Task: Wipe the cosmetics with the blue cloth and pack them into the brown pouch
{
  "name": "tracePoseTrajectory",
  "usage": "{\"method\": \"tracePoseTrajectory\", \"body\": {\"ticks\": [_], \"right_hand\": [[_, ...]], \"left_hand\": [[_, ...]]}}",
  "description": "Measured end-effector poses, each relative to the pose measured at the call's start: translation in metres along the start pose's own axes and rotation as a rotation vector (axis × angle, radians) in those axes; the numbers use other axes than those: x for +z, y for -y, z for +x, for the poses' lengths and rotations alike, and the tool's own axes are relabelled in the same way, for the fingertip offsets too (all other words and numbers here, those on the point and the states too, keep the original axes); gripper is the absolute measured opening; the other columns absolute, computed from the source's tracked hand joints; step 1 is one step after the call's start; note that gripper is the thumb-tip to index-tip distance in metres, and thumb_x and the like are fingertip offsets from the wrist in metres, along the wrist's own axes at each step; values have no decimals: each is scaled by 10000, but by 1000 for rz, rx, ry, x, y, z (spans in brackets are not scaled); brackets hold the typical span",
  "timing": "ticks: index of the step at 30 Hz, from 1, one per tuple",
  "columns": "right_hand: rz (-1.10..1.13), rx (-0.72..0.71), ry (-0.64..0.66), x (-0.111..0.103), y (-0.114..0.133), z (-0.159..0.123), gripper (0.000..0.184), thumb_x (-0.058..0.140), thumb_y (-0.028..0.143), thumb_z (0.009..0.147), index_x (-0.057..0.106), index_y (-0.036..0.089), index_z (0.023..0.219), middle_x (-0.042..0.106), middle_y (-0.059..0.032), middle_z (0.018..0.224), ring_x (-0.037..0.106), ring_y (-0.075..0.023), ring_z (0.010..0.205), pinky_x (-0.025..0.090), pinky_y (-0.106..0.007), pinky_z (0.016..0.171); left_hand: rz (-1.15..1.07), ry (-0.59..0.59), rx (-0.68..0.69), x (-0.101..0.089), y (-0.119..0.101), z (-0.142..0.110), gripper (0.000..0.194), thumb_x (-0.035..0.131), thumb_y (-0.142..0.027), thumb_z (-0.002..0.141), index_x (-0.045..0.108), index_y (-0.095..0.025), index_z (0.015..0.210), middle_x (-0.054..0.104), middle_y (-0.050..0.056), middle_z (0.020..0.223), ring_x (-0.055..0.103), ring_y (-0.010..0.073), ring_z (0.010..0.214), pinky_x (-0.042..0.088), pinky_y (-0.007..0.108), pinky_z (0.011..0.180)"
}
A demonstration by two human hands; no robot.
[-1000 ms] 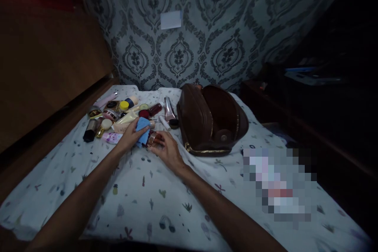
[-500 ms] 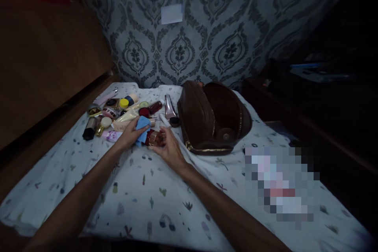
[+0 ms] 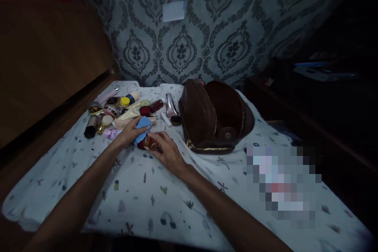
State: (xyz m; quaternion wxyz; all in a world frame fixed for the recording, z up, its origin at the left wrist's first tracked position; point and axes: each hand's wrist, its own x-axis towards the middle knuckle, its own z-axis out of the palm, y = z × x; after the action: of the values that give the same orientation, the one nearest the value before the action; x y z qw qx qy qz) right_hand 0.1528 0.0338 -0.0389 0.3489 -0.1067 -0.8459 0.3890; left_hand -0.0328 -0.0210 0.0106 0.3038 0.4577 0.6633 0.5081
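Note:
My left hand (image 3: 129, 134) is closed on a small blue cloth (image 3: 142, 129) and presses it against a little dark red bottle with a gold band (image 3: 147, 143). My right hand (image 3: 166, 150) has its fingers wrapped over that bottle from the right, just above the printed white sheet (image 3: 147, 201). Both hands meet in the middle of the bed, left of an open brown leather bag (image 3: 214, 116).
Several cosmetics tubes, jars and bottles (image 3: 118, 112) lie in a pile behind my left hand. A wooden panel (image 3: 44, 67) runs along the left. Patterned wallpaper with a white note (image 3: 173, 11) is behind. Dark furniture stands on the right.
My right hand has closed further over the small bottle and drawn it slightly nearer. The left hand keeps the blue cloth against it. The view has shifted a little.

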Motion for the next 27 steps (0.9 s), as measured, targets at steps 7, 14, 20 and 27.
{"method": "tracePoseTrajectory", "body": {"ticks": [7, 14, 20, 27], "right_hand": [[13, 37, 6, 1, 2, 1, 574, 797, 251, 792, 575, 285, 1321, 554, -73, 1196, 611, -236, 1091, 526, -406, 970], [63, -54, -16, 1, -4, 2, 515, 753, 175, 819, 606, 290, 1299, 542, -75, 1231, 598, -221, 1148, 509, -387, 1009], [65, -162, 72, 1, -5, -1, 481, 652, 127, 879, 595, 293, 1327, 521, -102, 1359, 563, -232, 1263, 497, -401, 1043], [90, -50, 23, -4, 1, 2, 483, 725, 191, 833, 623, 277, 1297, 574, -92, 1268, 597, -244, 1186, 507, -418, 1026]], "left_hand": [[-54, 6, -19, 2, 1, 2, 413, 801, -478, 644, 609, -183, 861, 580, -36, 757, 548, 149, 717, 444, 248, 656], [-139, 110, -159, -4, 10, 3, 475, 823, -551, 612, 672, -149, 815, 670, 7, 703, 591, 161, 610, 460, 267, 584], [-198, 208, -205, -10, 13, 1, 424, 840, -521, 625, 720, -141, 770, 719, 41, 714, 625, 168, 624, 491, 269, 599], [-218, 207, -167, -19, 11, 4, 392, 881, -442, 598, 767, -152, 836, 755, 45, 804, 652, 178, 682, 504, 260, 623]]}}
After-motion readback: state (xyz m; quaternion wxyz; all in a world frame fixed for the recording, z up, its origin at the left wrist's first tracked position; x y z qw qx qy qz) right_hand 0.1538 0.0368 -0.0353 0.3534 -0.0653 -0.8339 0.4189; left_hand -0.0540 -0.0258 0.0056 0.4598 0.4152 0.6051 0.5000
